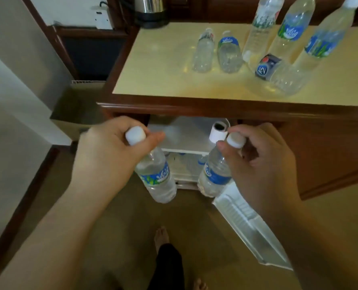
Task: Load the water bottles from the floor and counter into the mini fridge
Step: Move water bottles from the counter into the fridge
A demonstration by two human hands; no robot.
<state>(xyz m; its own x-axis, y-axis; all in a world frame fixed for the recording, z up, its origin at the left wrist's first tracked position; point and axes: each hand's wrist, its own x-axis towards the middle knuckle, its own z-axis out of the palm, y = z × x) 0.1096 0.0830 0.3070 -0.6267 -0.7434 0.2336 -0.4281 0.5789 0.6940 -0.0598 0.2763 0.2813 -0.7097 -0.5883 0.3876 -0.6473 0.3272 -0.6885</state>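
My left hand (109,151) grips a small water bottle (157,176) by its white cap, and the bottle hangs over the floor. My right hand (261,164) holds a second small bottle (213,176) the same way by its neck. Both hang just in front of the open mini fridge (186,139), set in a wooden cabinet. Some bottles show inside on its lower shelf. On the counter (163,76) stand two small bottles (203,51) (229,53) and three tall ones (259,28) (289,34) (316,53).
The fridge door (251,227) swings open toward the lower right. A steel kettle (151,9) stands at the counter's back left. A small dark-labelled bottle (267,66) sits among the tall ones. My bare feet (161,237) are on the tan floor below.
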